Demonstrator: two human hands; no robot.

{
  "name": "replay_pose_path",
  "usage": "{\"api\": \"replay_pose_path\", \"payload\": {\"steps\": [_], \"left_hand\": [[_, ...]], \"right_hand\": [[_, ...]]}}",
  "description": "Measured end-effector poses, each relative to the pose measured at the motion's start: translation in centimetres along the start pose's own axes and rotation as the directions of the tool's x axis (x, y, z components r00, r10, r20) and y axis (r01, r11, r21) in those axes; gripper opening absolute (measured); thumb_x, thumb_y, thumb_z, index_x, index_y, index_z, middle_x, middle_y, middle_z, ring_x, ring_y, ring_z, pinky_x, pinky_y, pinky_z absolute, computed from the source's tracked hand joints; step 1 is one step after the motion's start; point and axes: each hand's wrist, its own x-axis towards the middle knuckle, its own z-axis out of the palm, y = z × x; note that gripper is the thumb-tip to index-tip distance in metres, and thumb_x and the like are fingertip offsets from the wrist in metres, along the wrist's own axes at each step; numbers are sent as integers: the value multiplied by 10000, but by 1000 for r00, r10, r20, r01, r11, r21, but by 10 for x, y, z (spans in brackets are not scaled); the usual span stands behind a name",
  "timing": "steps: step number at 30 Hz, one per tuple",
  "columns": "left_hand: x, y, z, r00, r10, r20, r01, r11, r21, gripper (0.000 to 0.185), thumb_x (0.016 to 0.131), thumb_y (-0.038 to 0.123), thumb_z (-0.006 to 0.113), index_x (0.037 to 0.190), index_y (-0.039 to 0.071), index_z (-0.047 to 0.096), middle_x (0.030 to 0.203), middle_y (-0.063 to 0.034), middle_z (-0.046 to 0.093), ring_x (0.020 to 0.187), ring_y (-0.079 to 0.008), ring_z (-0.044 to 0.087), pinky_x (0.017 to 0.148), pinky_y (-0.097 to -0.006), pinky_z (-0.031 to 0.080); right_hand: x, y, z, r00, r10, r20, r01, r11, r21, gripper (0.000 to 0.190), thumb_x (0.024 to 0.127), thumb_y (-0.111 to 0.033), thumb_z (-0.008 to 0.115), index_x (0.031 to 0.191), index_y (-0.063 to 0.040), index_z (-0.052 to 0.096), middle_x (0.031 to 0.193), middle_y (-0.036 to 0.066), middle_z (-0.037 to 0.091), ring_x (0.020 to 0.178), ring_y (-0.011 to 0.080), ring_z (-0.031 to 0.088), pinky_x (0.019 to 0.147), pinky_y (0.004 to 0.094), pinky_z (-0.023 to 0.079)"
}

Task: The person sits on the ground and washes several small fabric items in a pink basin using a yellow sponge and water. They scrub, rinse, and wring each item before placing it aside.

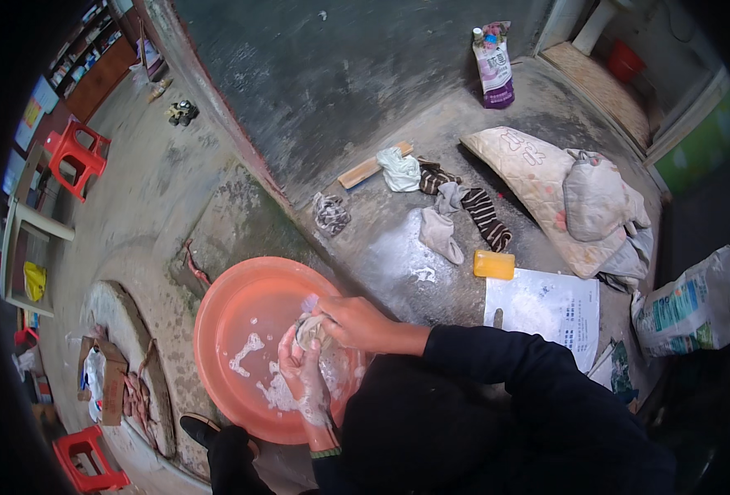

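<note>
An orange plastic basin [223, 334] of cloudy, sudsy water stands on the concrete floor before me. Above its right part, my left hand [306, 371], wet and foamy, holds a wet bunched cloth [310, 332] from below. My right hand [356, 323] grips the same cloth from the upper right. A small pale purple piece, hard to make out, shows by the right fingers. An orange soap bar [493, 265] lies beside a white printed plastic sheet [541, 309]. Striped socks [487, 219], a greyish sock [440, 235] and a pale wet cloth [398, 169] lie on the floor beyond.
A wooden block [359, 173] rests near the wall, with a purple-and-white detergent pouch [495, 68] in the corner. Quilted fabric [526, 179] and a white bag [690, 306] are at right. Red stools [77, 158], a round stone slab [114, 303] and a cardboard box [114, 383] are at left.
</note>
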Motion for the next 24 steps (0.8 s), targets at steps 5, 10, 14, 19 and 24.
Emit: {"api": "replay_pose_path", "payload": {"steps": [5, 10, 14, 19, 24], "left_hand": [[-2, 1, -11, 964, 234, 125, -265, 878, 398, 392, 978, 162, 588, 1331, 6, 512, 1283, -117, 594, 1170, -192, 574, 1007, -331, 458], [9, -6, -11, 970, -218, 110, 244, 841, -482, 463, 1025, 369, 512, 1347, 36, 513, 1309, -109, 592, 1185, -227, 574, 984, -374, 471], [11, 2, 1, 941, -331, 64, 324, 835, -444, 486, 1037, 400, 478, 1361, 39, 504, 1338, -100, 576, 1223, -208, 556, 1038, -366, 450], [5, 8, 20, 933, -335, 130, 357, 820, -447, 520, 1035, 403, 481, 1388, 21, 471, 1372, -110, 549, 1253, -209, 537, 1081, -364, 427], [1, 4, 19, 937, -255, 240, 342, 816, -466, 507, 997, 320, 547, 1375, -3, 447, 1235, -110, 575, 1159, -215, 562, 1018, -346, 450]], "right_hand": [[12, 4, 0, 938, 269, 220, -319, 917, 240, 244, 939, -193, 612, 1107, -19, 646, 973, 126, 691, 869, 244, 687, 761, 385, 532], [11, 7, -2, 692, 379, 614, -694, 113, 712, 249, 1001, -220, 541, 1179, -59, 608, 1193, 58, 625, 1066, 177, 604, 868, 334, 473], [7, 7, 0, 730, 235, 642, -620, -167, 766, 325, 1040, -216, 467, 1291, -19, 528, 1288, 98, 591, 1168, 223, 590, 1016, 383, 450], [10, 11, 1, 727, 248, 640, -591, -248, 768, 348, 1047, -243, 456, 1299, -11, 520, 1240, 107, 615, 1130, 216, 613, 1020, 386, 463], [8, 15, 0, 764, 406, 501, -564, 44, 825, 307, 1043, -246, 469, 1213, -5, 555, 1116, 105, 646, 1007, 198, 651, 904, 354, 524]]}}
